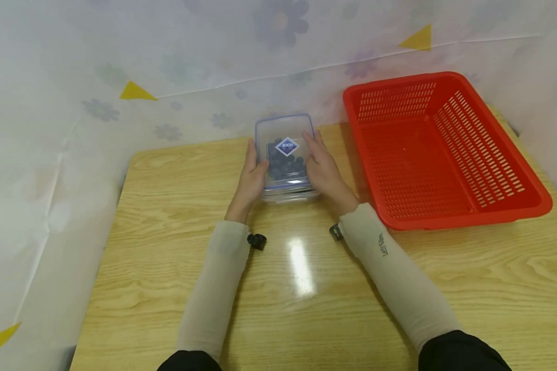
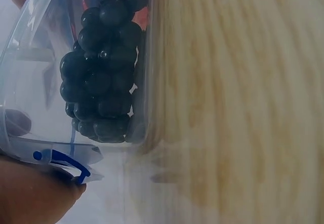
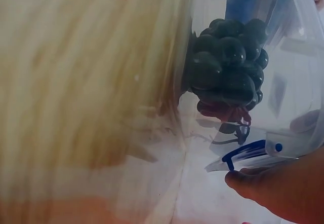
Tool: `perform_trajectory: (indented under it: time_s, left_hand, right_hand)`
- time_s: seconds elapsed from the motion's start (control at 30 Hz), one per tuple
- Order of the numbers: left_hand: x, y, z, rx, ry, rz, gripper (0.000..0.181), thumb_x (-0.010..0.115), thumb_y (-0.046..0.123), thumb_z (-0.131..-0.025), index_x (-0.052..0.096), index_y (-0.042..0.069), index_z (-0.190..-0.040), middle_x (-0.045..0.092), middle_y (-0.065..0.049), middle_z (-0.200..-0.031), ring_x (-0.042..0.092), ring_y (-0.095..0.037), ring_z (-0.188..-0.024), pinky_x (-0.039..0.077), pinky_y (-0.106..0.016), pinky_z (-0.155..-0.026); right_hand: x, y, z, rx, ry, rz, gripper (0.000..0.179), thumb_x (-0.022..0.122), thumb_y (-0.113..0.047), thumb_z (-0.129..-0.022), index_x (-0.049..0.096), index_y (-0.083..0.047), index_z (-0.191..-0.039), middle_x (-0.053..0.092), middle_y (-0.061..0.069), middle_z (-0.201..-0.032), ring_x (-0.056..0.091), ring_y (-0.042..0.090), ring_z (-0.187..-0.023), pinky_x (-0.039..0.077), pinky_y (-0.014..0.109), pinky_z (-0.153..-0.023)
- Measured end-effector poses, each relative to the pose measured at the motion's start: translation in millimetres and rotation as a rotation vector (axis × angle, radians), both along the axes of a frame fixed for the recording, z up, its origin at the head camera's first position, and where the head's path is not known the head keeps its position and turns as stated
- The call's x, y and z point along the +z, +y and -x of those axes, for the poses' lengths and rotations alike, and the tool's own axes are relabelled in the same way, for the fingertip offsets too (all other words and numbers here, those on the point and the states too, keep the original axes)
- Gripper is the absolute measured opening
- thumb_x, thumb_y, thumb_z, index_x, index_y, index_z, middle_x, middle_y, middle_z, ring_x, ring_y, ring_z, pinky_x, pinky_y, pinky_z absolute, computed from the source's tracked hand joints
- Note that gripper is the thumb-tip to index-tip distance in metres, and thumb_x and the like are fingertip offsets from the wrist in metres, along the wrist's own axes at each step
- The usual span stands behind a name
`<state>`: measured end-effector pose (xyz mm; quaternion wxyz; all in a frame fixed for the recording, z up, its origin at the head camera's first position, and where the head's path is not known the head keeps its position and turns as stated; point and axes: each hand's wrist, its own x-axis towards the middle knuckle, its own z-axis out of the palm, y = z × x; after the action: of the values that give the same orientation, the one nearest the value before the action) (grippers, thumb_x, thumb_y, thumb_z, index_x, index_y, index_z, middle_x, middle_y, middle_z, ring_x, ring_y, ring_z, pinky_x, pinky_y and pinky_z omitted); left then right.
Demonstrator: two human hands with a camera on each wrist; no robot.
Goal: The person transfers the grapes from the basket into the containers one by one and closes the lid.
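A clear plastic food container [image 1: 283, 128] with a blue-edged lid and a diamond label is between my two hands near the table's far edge. Dark grapes [image 2: 104, 67] show through its walls, with a thin stem among them in the right wrist view. My left hand [image 1: 250, 178] grips the left side, thumb along the lid's edge. From the opposite side my right hand [image 1: 326, 170] holds it, thumb over the lid. In each wrist view, fingers lie at a clip with a blue seal line: the left clip [image 2: 63, 159] and the right clip [image 3: 245, 150].
A large red plastic basket [image 1: 445, 219] with slotted walls stands on the right, close to my right forearm. The wood-grain table [image 1: 167, 268] meets a floral-patterned sheet [image 1: 204, 62] behind it, which also hangs at the left.
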<state>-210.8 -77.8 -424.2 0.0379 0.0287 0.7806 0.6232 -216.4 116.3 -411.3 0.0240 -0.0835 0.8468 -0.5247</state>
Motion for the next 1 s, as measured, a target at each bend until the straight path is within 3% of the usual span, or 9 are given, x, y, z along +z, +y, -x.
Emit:
perform_trajectory:
  time_s: [0.33,0.63,1.0]
  left_hand:
    - [3.5,-2.1,-8.1,0.007,0.031,0.028,0.067,0.036,0.012,-0.108,-0.003,0.009,-0.162,-0.005,-0.010,-0.169,-0.006,-0.012,-0.152,-0.002,-0.024,-0.118]
    - [-1.4,-4.6,-10.0,-0.010,0.043,0.056,0.067,0.036,0.011,-0.108,-0.004,0.006,-0.161,-0.005,-0.011,-0.168,-0.005,-0.014,-0.152,-0.002,-0.025,-0.119]
    - [1.7,-6.2,-14.0,-0.044,0.050,0.121,0.068,0.036,0.010,-0.107,-0.006,0.000,-0.160,-0.008,-0.019,-0.167,-0.008,-0.026,-0.153,-0.004,-0.027,-0.119]
  right_hand:
    - [1.7,-3,-8.0,-0.001,-0.007,0.029,0.056,0.035,-0.006,-0.105,0.028,-0.012,-0.161,0.004,0.007,-0.169,-0.001,0.015,-0.153,0.003,0.030,-0.121]
    - [-2.2,-4,-12.2,-0.006,0.001,0.015,0.057,0.037,-0.005,-0.103,0.031,-0.010,-0.160,0.003,0.011,-0.169,0.001,0.020,-0.153,0.004,0.032,-0.121]
    - [-0.9,-2,-17.1,0.009,0.013,-0.001,0.056,0.037,-0.002,-0.103,0.031,-0.005,-0.159,0.003,0.017,-0.168,0.002,0.025,-0.153,0.005,0.034,-0.121]
